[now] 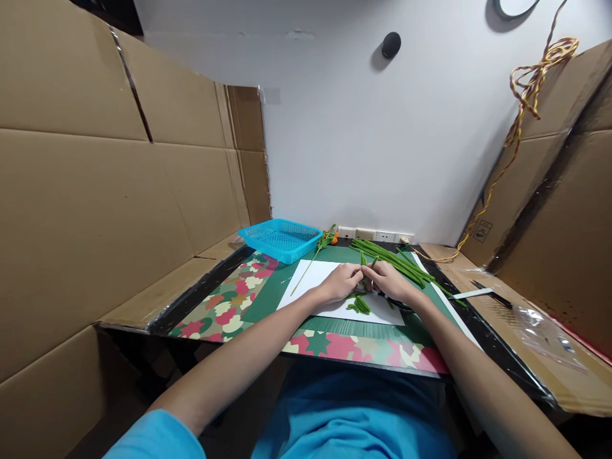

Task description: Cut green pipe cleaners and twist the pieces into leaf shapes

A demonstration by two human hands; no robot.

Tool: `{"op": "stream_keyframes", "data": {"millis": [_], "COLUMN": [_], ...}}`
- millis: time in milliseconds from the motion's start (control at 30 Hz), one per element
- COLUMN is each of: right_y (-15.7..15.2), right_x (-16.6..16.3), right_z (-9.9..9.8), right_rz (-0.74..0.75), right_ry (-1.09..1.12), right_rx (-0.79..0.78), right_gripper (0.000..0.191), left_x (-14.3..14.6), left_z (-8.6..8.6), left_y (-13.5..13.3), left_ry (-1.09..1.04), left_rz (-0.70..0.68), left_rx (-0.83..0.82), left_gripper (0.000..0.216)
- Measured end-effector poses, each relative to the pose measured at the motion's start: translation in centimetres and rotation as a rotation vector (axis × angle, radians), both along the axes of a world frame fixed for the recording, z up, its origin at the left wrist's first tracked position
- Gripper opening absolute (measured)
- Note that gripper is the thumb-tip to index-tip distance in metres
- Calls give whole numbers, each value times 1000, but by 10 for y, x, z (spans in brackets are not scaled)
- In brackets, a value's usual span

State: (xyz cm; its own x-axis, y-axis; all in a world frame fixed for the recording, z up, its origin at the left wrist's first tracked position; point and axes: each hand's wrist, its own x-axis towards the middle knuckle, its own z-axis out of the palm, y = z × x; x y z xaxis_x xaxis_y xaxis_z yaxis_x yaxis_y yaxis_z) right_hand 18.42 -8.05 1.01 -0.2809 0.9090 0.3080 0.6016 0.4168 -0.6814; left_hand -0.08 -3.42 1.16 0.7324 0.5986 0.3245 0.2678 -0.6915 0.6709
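My left hand (340, 282) and my right hand (388, 280) meet above a white sheet of paper (313, 273), fingertips pinched together. Between them they hold green fuzzy pipe cleaner (363, 259), its ends sticking up past the fingers. How the held part is bent is hidden. Several short pipe cleaner pieces (361, 306) lie on the paper just in front of the hands. Under my right wrist a black looped object (404, 307) shows in part, perhaps scissor handles. Beyond my right hand lies a bundle of long green pipe cleaners (389, 256).
A blue plastic basket (282, 239) stands at the back left. Beside it lies a green stem with an orange flower (329, 238). A green mat (268, 290) covers the table. At right are a black pen-like tool (492, 294) and a clear plastic bag (545, 335). Cardboard walls (119, 210) flank both sides.
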Motion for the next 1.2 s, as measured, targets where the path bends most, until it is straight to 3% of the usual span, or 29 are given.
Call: {"op": "stream_keyframes", "data": {"millis": [1200], "right_y": [-1], "right_x": [0], "right_z": [-1], "right_rz": [-1], "right_ry": [-4], "right_rx": [-1], "right_gripper": [57], "left_x": [0], "left_z": [0], "left_y": [0], "left_ry": [-3], "left_rz": [-6], "left_rx": [3], "left_gripper": [37]}}
